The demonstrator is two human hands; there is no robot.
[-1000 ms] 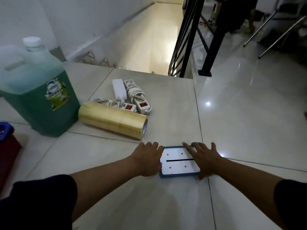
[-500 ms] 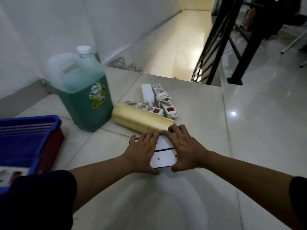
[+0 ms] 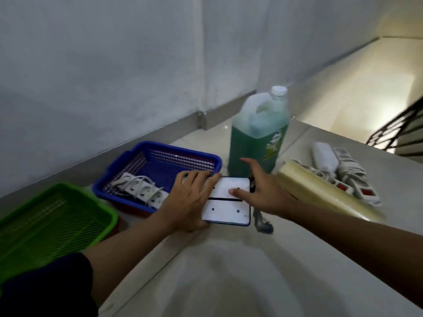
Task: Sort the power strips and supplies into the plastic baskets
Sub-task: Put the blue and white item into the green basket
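1. Left hand [image 3: 191, 197] grips the left edge of a white power supply plate [image 3: 229, 203], fingers spread over its far corner; right hand [image 3: 263, 191] rests open, thumb on the plate's face, other fingers spread and lifted.
2. Held low over the tiled floor [image 3: 229, 271], near the blue basket's near-right corner; dark cord [image 3: 261, 221] trailing at its right edge.
3. One blue basket [image 3: 160, 152] just left, holding one white power strip [image 3: 142, 191] with its cable bundled; seems stacked on a red basket [image 3: 132, 208], only a sliver showing.
4. One green basket [image 3: 45, 216] nearer left, beside the blue one.
5. One jug of green liquid [image 3: 258, 136], white cap, upright just behind the hands, close to the blue basket's right end.
6. One long roll of yellowish tape [image 3: 325, 193] lying right of the right hand.
7. Heap of white power strips [image 3: 343, 175] with red switches behind the roll; count blurred, at least two.
8. Wall [image 3: 114, 65] behind; black railing [image 3: 398, 133] far right.
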